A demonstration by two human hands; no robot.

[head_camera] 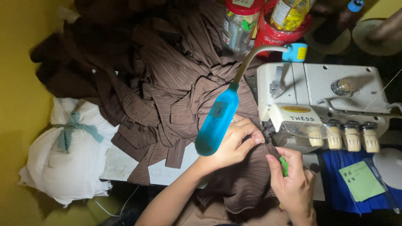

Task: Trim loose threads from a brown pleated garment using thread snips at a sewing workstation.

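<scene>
- The grip of the left hand [236, 142] is pinched shut on the brown cloth [247, 180], with the fingertips pressed together on a fold right by the sewing machine [322, 98].
- The grip of the right hand [293, 184] is closed on a small green tool [284, 165] and also presses on the same cloth.
- The two hands are close together, with just a little strip of cloth between them.
- The cloth is dark brown with lots of thin ribs. It hangs down from the hands toward the person's lap.
- A big heap of the same brown cloth [167, 83] lies piled on the worktop [121, 165], up and to the left.
- A blue lamp [217, 121] on a bendy neck hangs right over the left hand, so there is little room above it.
- The machine is tight against the hands on the upper right side.
- A white tied bag [69, 150] sits at the left edge, by the yellow wall [16, 83].
- A green paper note [361, 181] lies on blue cloth [335, 171] to the right.
</scene>
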